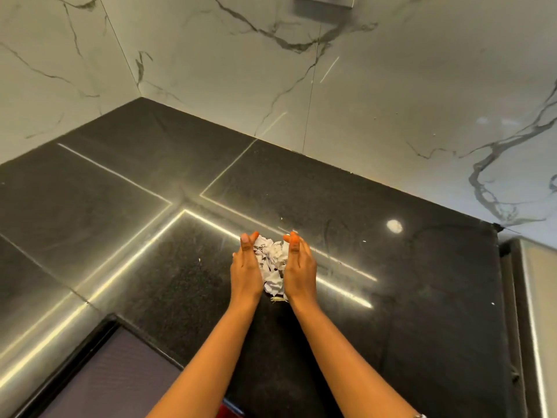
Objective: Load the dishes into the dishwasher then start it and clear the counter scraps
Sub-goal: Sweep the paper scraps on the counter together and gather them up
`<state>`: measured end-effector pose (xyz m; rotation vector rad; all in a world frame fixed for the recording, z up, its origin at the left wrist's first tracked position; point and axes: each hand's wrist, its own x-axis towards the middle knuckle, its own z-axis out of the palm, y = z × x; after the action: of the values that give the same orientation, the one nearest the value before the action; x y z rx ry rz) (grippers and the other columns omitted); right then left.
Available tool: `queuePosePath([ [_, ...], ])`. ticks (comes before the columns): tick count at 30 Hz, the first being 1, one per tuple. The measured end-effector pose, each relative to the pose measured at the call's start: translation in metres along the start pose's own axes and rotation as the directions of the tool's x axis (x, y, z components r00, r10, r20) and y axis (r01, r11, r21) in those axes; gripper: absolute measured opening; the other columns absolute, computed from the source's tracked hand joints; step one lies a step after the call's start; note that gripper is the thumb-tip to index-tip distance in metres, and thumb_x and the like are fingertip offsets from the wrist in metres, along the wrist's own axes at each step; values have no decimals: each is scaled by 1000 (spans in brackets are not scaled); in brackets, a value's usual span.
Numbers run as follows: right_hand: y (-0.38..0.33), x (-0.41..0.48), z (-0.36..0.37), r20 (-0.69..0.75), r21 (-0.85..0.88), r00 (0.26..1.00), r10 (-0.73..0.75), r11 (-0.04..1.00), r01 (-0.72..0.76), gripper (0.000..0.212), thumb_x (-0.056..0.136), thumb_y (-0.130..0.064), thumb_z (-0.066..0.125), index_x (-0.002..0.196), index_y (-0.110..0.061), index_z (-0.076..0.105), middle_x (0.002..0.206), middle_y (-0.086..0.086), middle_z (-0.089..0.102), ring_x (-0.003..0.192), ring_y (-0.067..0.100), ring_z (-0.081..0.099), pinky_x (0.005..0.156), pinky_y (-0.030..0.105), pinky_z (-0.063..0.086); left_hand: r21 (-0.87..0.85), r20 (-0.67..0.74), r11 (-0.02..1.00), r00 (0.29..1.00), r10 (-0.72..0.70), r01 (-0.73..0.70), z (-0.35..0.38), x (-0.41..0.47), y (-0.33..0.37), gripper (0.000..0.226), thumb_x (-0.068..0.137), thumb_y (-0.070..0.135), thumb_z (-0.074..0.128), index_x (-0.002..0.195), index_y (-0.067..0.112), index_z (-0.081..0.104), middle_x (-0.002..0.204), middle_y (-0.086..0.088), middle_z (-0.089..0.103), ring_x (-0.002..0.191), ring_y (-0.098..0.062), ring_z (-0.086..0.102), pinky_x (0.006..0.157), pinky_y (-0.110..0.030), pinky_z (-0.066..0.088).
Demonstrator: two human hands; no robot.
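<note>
Currently, a heap of crumpled white paper scraps lies on the polished black stone counter, well in from its back edge and nearer the front edge. Left hand and right hand stand on edge either side, palms inward, fingers straight and pressed together, cupping the heap. Stray white bits lie just beside the wrists
</note>
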<state>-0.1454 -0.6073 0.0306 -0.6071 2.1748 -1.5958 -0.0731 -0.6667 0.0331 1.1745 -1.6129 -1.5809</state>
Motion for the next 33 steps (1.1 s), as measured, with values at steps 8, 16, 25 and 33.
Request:
queuePosePath([
  [8,-8,-2,7,20,472,985,169,867,-158,51,97,-45,27,112,-12,63,109,7,68,99,16,65,88,29,53,-447,-72,894,994,-83,42,22,-9,13,50,101,44,22,117,15,60,113,-6,67,102,-13,66,84,-24,54],
  [16,-19,-4,18,83,760,971,226,615,-208,54,100,-42,26,91,-4,63,91,17,67,87,27,65,86,42,51,-755,-77,652,978,-193,70,28,-12,19,57,102,44,20,102,10,65,99,-9,70,94,-23,67,83,-34,53],
  [25,-84,-61,-3,117,881,982,151,439,-173,57,99,-44,27,79,-7,66,79,11,69,77,25,66,75,37,53,-880,-75,475,991,-107,-15,-10,-65,68,59,100,48,21,100,8,65,103,-16,69,94,-29,67,86,-41,53],
  [33,-88,-206,8,181,869,967,181,431,-244,52,97,-44,33,85,-5,65,85,13,68,84,29,65,85,43,52,-869,-122,493,984,-126,-44,-91,-189,50,49,100,42,30,92,11,67,88,-10,73,87,-25,69,78,-36,56],
])
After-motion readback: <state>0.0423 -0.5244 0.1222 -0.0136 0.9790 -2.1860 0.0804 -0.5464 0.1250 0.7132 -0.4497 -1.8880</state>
